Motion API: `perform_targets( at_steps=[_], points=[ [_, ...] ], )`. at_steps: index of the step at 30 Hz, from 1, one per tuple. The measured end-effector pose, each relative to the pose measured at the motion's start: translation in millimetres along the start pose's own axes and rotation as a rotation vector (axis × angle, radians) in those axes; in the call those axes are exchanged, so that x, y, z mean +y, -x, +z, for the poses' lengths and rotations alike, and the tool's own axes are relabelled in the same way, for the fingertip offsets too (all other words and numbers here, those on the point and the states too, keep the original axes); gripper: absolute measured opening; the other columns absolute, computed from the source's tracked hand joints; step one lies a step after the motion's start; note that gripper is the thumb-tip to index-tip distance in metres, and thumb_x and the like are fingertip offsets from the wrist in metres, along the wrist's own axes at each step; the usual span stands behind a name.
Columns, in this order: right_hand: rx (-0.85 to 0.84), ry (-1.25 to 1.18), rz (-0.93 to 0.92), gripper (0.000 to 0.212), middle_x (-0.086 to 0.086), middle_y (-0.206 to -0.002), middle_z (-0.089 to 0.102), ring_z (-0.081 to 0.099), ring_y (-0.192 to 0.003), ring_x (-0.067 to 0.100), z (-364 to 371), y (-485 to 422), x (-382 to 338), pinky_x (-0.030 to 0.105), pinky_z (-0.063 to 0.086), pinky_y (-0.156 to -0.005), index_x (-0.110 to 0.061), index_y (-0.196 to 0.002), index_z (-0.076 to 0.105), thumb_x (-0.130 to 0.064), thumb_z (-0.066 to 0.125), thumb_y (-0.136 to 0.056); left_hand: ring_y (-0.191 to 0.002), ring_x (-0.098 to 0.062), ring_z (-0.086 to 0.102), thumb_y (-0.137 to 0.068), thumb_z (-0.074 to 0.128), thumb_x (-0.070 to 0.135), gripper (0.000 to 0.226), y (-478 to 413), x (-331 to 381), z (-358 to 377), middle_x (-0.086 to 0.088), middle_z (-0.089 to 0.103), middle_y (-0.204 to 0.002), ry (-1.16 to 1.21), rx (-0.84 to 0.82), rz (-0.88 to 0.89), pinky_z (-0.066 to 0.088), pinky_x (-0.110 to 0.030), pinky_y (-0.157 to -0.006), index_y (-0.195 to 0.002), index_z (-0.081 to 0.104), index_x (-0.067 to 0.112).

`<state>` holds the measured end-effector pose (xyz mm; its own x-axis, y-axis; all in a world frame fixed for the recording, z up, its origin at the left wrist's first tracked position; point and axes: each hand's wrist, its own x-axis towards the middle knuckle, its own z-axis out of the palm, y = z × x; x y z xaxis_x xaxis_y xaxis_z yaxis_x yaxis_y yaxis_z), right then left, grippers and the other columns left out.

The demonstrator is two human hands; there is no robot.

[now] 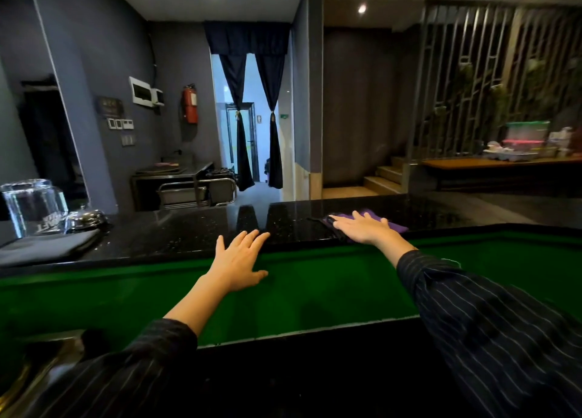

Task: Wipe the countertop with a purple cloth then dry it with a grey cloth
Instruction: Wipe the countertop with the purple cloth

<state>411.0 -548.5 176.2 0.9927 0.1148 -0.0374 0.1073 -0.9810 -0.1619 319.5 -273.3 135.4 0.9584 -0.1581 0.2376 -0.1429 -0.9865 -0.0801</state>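
Purple cloth (pixel 378 222) is lying flat on the black countertop (pixel 189 231), right side near the front edge. Right hand (pixel 362 228) is pressing on it, palm down, fingers spread flat, not gripping. Left hand (pixel 237 261) is resting open on the counter edge over the green surface (pixel 315 288), holding nothing. Grey cloth (pixel 47 247) is sitting folded far left, by glass pitcher (pixel 31 206) and bell (pixel 85 219).

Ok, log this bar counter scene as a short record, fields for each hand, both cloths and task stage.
right hand: flat, palm down on the purple cloth
left hand: open, fingertips at the black countertop edge, holding nothing
grey cloth: folded, far left on the counter, untouched
nearby: upturned glass mug, bell
stage: wiping; drying not begun
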Motion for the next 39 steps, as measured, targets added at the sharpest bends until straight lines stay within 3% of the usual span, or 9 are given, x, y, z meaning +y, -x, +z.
perform_targets(
  at_steps=[5, 15, 18, 22, 25, 30, 35, 39],
  points=[
    [-0.043, -0.018, 0.067, 0.063, 0.008, -0.164, -0.002, -0.003, -0.149, 0.037, -1.2, -13.7, -23.6, 0.061, -0.006, -0.115, -0.051, -0.149, 0.012, -0.073, 0.016, -0.090, -0.149, -0.023, 0.001, -0.079, 0.064, 0.051, 0.099, -4.6, 0.5, -4.5, 0.002, 0.002, -0.161, -0.016, -0.076, -0.019, 0.005, -0.062, -0.113, -0.150, -0.003, 0.033],
    [-0.060, 0.038, -0.265, 0.065, 0.013, -0.163, 0.001, 0.000, -0.148, 0.040, 15.8, -4.3, -103.0, 0.065, -0.002, -0.113, -0.052, -0.149, 0.012, -0.074, 0.021, -0.089, -0.149, -0.019, 0.000, -0.076, 0.067, 0.054, 0.100, -6.2, 6.7, -17.3, 0.006, 0.002, -0.161, 0.058, -0.162, -0.106, 0.003, -0.059, -0.116, -0.149, 0.001, 0.037],
    [-0.065, 0.029, -0.296, 0.060, 0.010, -0.163, 0.001, 0.000, -0.149, 0.037, 11.8, -4.3, -77.1, 0.064, -0.001, -0.113, -0.055, -0.147, 0.011, -0.071, 0.022, -0.090, -0.148, -0.020, 0.011, -0.077, 0.060, 0.063, 0.089, -7.6, 11.3, -22.0, 0.003, 0.014, -0.160, 0.130, -0.152, -0.156, 0.006, -0.060, -0.116, -0.148, 0.014, 0.036],
    [-0.068, -0.002, -0.221, 0.059, 0.007, -0.164, 0.001, 0.000, -0.149, 0.036, -1.0, -11.1, -12.5, 0.062, -0.002, -0.115, -0.057, -0.146, 0.012, -0.073, 0.022, -0.089, -0.134, -0.031, 0.038, -0.084, 0.043, 0.068, 0.071, -21.4, 36.6, -39.9, -0.007, 0.038, -0.146, 0.204, -0.157, -0.305, 0.020, -0.065, -0.108, -0.134, 0.039, 0.018],
    [-0.060, -0.014, -0.139, 0.060, 0.006, -0.164, 0.000, 0.000, -0.150, 0.035, -11.0, -16.0, 39.8, 0.059, -0.003, -0.115, -0.057, -0.146, 0.012, -0.074, 0.020, -0.089, -0.137, -0.035, 0.032, -0.091, 0.030, 0.064, 0.069, -40.4, 73.5, -42.3, -0.014, 0.037, -0.147, 0.146, -0.120, -0.320, 0.016, -0.069, -0.108, -0.136, 0.037, 0.013],
    [-0.051, -0.024, -0.027, 0.060, 0.004, -0.164, 0.000, 0.000, -0.150, 0.034, -22.8, -24.4, 111.9, 0.058, -0.004, -0.116, -0.058, -0.145, 0.012, -0.076, 0.019, -0.088, -0.149, -0.027, 0.004, -0.093, 0.021, 0.063, 0.062, -74.8, 129.4, -33.2, 0.002, 0.012, -0.161, 0.182, -0.174, -0.081, 0.001, -0.071, -0.108, -0.149, 0.014, 0.038],
    [-0.086, -0.037, 0.056, 0.062, 0.005, -0.164, -0.003, -0.004, -0.150, 0.035, -34.6, -48.2, 162.2, 0.059, -0.007, -0.114, -0.055, -0.147, 0.011, -0.076, 0.019, -0.089, -0.147, -0.022, 0.015, -0.092, 0.019, 0.065, 0.059, -81.6, 145.5, -12.2, 0.006, 0.020, -0.159, 0.170, -0.051, -0.023, 0.010, -0.064, -0.114, -0.146, 0.020, 0.043],
    [-0.094, -0.005, 0.112, 0.067, 0.007, -0.164, -0.005, -0.004, -0.149, 0.036, -40.6, -85.8, 170.1, 0.060, -0.005, -0.116, -0.053, -0.149, 0.008, -0.078, 0.017, -0.087, -0.147, -0.019, 0.014, -0.088, 0.022, 0.069, 0.062, -85.0, 141.1, -10.3, 0.008, 0.019, -0.159, 0.157, -0.065, -0.015, 0.010, -0.058, -0.116, -0.146, 0.019, 0.045]
  ],
)
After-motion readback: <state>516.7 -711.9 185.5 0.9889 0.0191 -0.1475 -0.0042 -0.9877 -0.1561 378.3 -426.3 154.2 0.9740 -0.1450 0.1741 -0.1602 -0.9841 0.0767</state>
